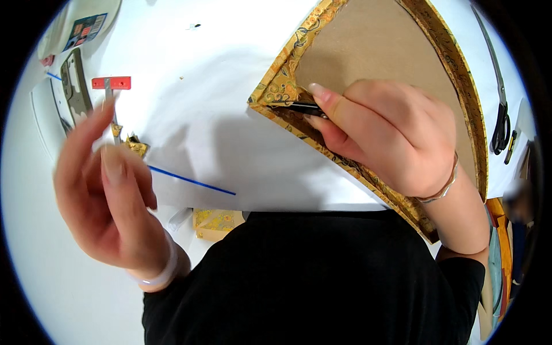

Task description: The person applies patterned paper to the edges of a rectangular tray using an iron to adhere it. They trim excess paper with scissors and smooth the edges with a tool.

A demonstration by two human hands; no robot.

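Note:
My right hand point(397, 126) pinches a slim black pointed tool point(307, 107) whose exact kind I cannot make out. The tool's tip reaches into the left corner of a large wedge-shaped tray point(374, 46). Its raised walls are covered in gold floral material, and its floor is plain brown. Part of the near wall is hidden behind my right hand and forearm. My left hand point(109, 190) is lifted off to the left, holding nothing, its fingers apart and loosely bent. Beyond its fingertips lies a tool with a red crosspiece point(119, 83) and a metal shaft.
Gold floral scraps point(137, 146) and a thin blue stick point(192, 180) lie on the white table. A phone-like case point(76, 86) and a white container point(103, 14) stand far left. Long black-handled scissors point(501, 126) and a small cutter point(510, 147) lie right of the tray.

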